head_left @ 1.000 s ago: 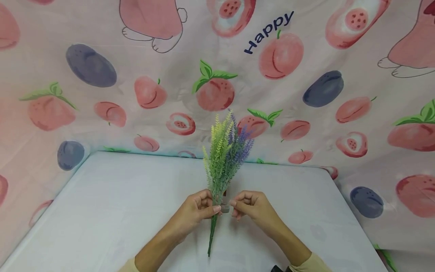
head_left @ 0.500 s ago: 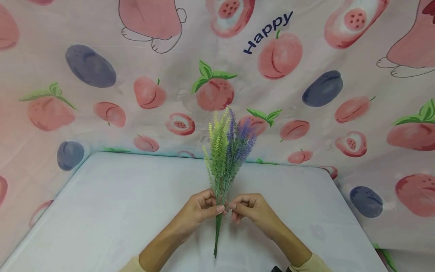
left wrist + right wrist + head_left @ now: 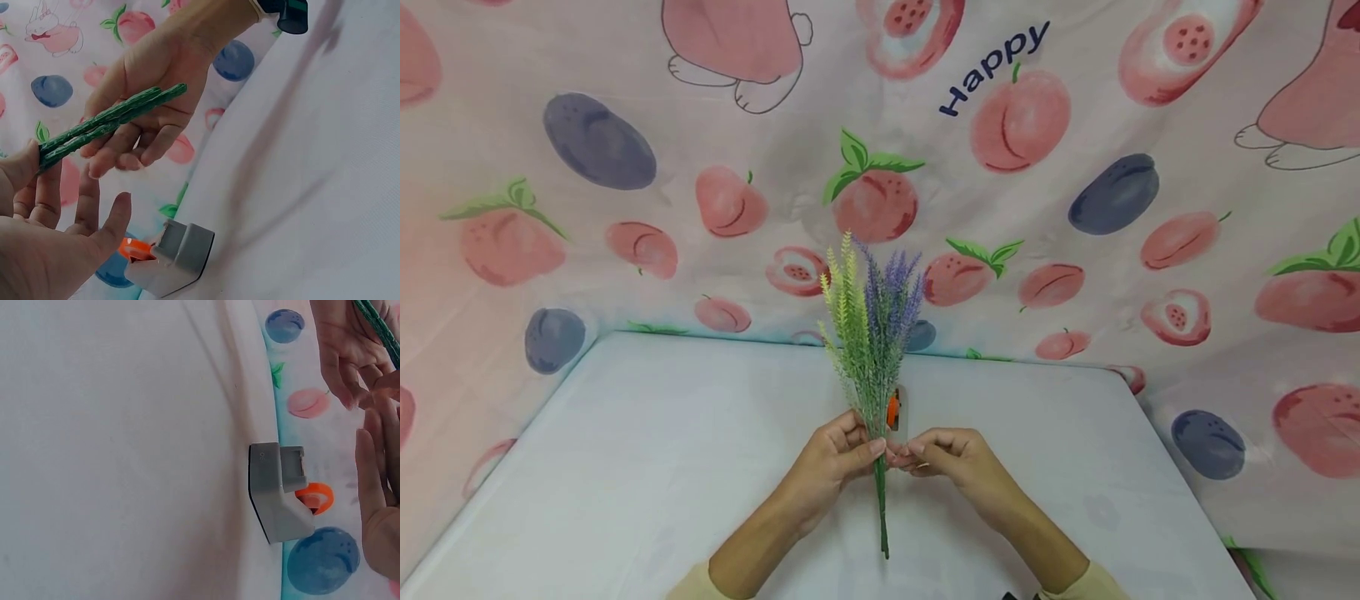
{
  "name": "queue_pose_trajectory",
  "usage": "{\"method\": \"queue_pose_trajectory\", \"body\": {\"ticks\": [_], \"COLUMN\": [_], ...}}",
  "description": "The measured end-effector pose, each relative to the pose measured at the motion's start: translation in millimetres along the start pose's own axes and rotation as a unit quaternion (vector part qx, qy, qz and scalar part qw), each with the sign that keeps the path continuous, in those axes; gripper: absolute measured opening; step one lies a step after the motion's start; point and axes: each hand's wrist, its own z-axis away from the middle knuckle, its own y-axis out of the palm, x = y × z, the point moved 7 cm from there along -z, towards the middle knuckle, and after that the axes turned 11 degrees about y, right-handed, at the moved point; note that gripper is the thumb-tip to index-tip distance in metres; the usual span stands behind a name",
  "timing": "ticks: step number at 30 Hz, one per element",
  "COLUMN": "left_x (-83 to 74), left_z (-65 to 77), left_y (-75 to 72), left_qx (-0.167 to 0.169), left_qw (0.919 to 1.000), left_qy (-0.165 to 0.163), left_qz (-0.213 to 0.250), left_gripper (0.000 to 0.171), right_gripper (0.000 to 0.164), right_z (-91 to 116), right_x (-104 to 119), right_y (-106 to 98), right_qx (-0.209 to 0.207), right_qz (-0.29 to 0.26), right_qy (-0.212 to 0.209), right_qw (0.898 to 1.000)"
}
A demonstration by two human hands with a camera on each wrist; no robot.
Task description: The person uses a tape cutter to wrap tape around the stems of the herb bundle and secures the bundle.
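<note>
My left hand [image 3: 827, 462] pinches a bunch of artificial lavender [image 3: 887, 333], yellow-green spikes on the left and purple on the right, at its stems between thumb and fingers. The dark green stem ends [image 3: 119, 115] stick out below the grip, side by side. Just right of the stems, my right hand [image 3: 958, 458] has thumb and forefinger together, its fingertips close to the left fingers; I cannot tell whether a thin strip is pinched there. A grey tape dispenser [image 3: 265, 487] with an orange reel [image 3: 319, 497] stands behind the hands, partly hidden by the bunch in the head view.
The hands are over a white table [image 3: 662, 433]. Behind it hangs a pink cloth [image 3: 760, 150] printed with fruit. A dark wrist device [image 3: 292, 15] sits at the right forearm.
The tops of the bunch have swung left, with the yellow and purple spikes more side by side. The right fingertips have come up to the stems. More of the dispenser shows.
</note>
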Motion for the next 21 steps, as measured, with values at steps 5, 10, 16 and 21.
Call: {"method": "queue_pose_trajectory", "body": {"ticks": [5,10,16,21], "left_x": [1.0,2.9,2.9,3.2], "left_z": [-0.3,0.8,2.5,4.1], "left_y": [-5.3,-9.5,-12.9,-14.5], "left_qx": [-0.024,-0.056,-0.089,-0.09], "left_qw": [0.9996,0.9983,0.9959,0.9956], "left_qy": [-0.004,-0.012,-0.009,-0.017], "left_qz": [-0.011,-0.015,0.006,0.022], "left_gripper": [0.032,0.033,0.029,0.028], "right_gripper": [0.038,0.039,0.042,0.039], "right_z": [-1,-2,-4,-6], "right_x": [-4,-4,-3,-2], "right_y": [-1,4,11,17], "right_qx": [-0.006,0.006,0.012,0.032], "right_qz": [-0.023,-0.054,-0.089,-0.104], "right_qy": [0.02,0.023,0.005,0.0], "right_qw": [1.0,0.998,0.996,0.994]}}
